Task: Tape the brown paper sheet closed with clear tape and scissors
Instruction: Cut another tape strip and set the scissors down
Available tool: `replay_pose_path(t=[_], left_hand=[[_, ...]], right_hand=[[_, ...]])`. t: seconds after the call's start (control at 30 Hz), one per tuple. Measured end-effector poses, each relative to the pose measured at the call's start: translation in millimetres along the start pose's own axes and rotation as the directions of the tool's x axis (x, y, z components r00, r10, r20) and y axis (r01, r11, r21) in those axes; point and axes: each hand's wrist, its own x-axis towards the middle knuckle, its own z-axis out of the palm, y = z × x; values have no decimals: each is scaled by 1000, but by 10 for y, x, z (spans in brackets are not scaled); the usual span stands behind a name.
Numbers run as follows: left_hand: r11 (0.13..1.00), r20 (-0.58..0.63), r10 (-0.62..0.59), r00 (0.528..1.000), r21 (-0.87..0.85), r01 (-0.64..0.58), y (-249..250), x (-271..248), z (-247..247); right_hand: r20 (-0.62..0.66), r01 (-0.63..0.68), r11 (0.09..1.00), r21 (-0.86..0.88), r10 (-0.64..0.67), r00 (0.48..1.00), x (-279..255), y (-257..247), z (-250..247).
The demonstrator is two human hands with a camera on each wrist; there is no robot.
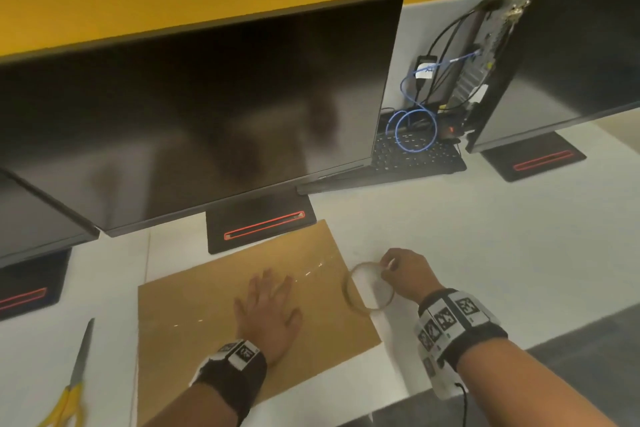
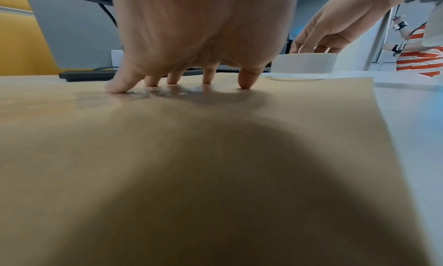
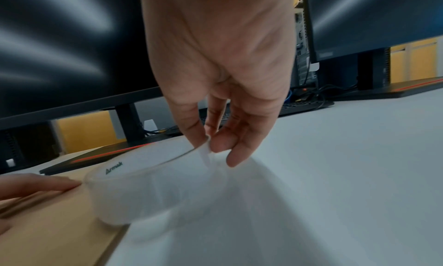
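The brown paper sheet [image 1: 194, 319] [image 2: 215, 175] [image 3: 48, 222] lies flat on the white desk, with strips of clear tape glinting across it. My left hand [image 1: 266, 308] [image 2: 182, 82] presses flat on the sheet, fingers straight and spread. My right hand [image 1: 389, 269] [image 3: 210, 143] pinches the far rim of the clear tape roll [image 1: 369, 289] [image 2: 303, 66] [image 3: 153, 183]. The roll is just off the sheet's right edge. The yellow-handled scissors [image 1: 74, 381] lie on the desk at the far left, away from both hands.
A large black monitor [image 1: 207, 107] on a stand [image 1: 259, 225] rises right behind the sheet. More monitors flank it left and right. A black keyboard [image 1: 415, 156] and blue cables [image 1: 415, 128] sit at the back. The desk's front edge [image 1: 519, 354] runs near my right wrist.
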Motion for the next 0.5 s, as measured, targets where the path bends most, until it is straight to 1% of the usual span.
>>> replay_pose_path(t=[0.13,0.3,0.5], left_hand=[[1000,-17,-9,1000,-25,8,35,0,4],[1000,-24,-7,1000,-13,7,17,9,1],[1000,-42,-9,999,8,9,3,17,35]], right_hand=[[-26,-38,997,-65,37,999,11,163,-102],[-75,-85,992,-92,78,994,-13,308,-219],[-82,-119,988,-100,111,990,-29,432,-228]])
